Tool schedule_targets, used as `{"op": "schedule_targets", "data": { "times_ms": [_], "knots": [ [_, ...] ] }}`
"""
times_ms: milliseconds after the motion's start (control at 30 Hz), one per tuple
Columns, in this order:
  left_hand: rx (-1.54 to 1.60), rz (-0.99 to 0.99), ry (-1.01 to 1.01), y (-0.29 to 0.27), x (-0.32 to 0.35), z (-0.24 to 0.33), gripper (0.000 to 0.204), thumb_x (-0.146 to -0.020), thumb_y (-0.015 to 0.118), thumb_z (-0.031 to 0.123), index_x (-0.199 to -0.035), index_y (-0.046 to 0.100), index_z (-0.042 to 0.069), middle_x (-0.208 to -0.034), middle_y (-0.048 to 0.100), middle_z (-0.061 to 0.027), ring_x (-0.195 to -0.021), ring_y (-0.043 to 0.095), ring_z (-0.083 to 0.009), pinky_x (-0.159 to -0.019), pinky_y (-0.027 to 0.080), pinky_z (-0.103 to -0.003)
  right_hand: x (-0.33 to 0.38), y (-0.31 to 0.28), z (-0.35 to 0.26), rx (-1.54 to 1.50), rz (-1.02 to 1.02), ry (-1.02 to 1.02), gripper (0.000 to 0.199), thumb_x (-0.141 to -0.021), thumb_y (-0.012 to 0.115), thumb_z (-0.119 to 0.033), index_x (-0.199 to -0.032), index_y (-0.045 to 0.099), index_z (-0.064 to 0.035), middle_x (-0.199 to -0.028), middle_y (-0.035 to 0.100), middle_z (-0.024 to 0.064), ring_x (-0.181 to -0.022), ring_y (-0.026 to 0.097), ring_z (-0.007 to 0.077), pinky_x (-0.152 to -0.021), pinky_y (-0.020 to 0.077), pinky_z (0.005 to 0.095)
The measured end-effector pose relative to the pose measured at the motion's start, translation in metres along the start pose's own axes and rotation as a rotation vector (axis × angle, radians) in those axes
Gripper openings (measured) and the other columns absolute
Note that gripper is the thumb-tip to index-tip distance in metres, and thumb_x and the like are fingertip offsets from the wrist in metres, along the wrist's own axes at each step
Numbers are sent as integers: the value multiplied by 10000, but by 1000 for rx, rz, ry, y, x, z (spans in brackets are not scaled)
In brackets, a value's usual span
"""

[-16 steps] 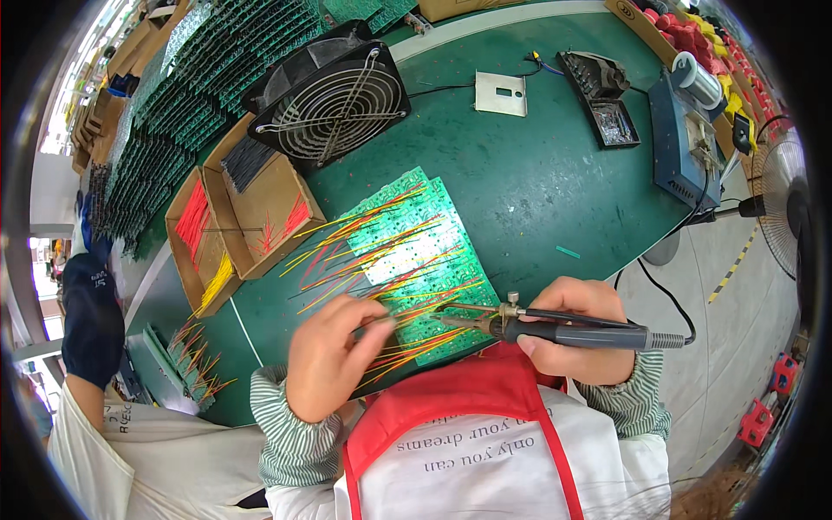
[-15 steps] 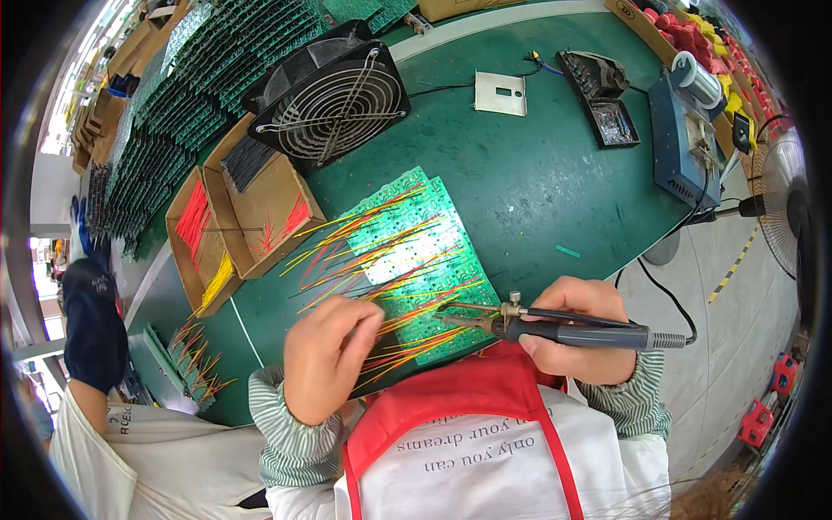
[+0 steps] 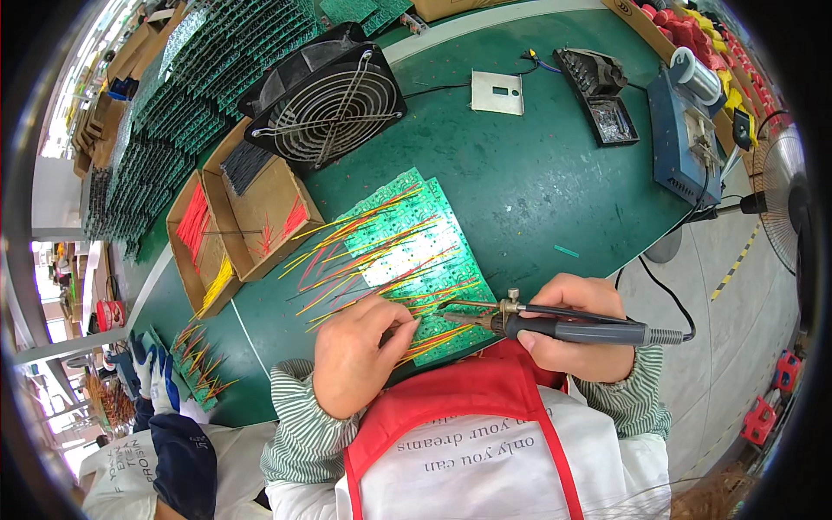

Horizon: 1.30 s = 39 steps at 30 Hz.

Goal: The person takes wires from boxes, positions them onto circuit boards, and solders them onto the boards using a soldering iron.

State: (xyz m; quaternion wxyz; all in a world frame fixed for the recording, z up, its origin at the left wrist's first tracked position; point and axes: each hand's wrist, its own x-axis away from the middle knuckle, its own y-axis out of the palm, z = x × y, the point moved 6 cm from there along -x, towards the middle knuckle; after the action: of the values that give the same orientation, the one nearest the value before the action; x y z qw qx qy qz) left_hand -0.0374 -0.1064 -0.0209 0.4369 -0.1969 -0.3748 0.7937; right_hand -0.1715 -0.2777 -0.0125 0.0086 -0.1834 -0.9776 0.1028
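My right hand (image 3: 589, 329) grips a soldering iron (image 3: 581, 333) with a thin solder feed tube along its top; its tip points left, over the boards. My left hand (image 3: 360, 351) is closed in a pinch by the tip; what lies between its fingertips is too small to tell. Beneath are overlapping green circuit boards (image 3: 464, 269), with bright glare on them. Rows of red, yellow and black wires (image 3: 373, 256) stick out from the boards toward the left.
A cardboard box (image 3: 273, 256) of cut wires and a black fan (image 3: 329, 108) stand left. At right are a blue solder feeder (image 3: 685, 143) with a spool and a black tray (image 3: 611, 121). Stacked boards (image 3: 199, 104) fill the far left. A co-worker's gloved hand (image 3: 162, 381) is beside another wired board (image 3: 195, 373).
My left hand has moved right, closer to the iron's tip. The right hand and iron have barely moved. At left, the co-worker's arm has swung down and gloved hands now show by the other board.
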Motion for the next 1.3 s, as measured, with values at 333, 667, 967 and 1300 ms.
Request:
{"op": "schedule_targets", "data": {
  "times_ms": [333, 667, 967, 1300],
  "knots": [
    [36, -22, -22, 3, -2, -2, 87, -758, 700, 55, -768, 621, 22, -686, 565, -48, -485, 474, -123, -456, 380, -259, -3, 1, 3, 42, -19, 21, 163, -679, 717, -77, -751, 585, -14, -593, 606, 45, -502, 570, 107, -474, 434, 250],
    [38, -29, -31, -9, 0, -8, 69, -763, 694, 55, -798, 643, 24, -708, 580, -54, -518, 506, -134, -486, 408, -258, -7, -16, -7, 7, 53, -29, 160, -688, 721, -64, -781, 602, -10, -658, 625, 41, -553, 568, 78, -508, 431, 225],
    [-505, 122, -190, -124, 12, -95, 59, -740, 651, 68, -783, 668, 31, -749, 639, -106, -645, 622, -251, -583, 478, -339, -5, -34, -2, -27, 138, 42, 165, -671, 697, -58, -778, 584, -1, -626, 604, 27, -540, 536, 70, -511, 419, 222],
    [-1128, 27, 67, -121, -70, -170, 14, -687, 642, 89, -697, 637, 80, -754, 599, -62, -821, 561, -262, -716, 481, -393, -20, -36, 1, -15, 172, 67, 178, -657, 699, -43, -774, 573, 1, -616, 599, 36, -529, 538, 79, -505, 420, 232]
  ]
}}
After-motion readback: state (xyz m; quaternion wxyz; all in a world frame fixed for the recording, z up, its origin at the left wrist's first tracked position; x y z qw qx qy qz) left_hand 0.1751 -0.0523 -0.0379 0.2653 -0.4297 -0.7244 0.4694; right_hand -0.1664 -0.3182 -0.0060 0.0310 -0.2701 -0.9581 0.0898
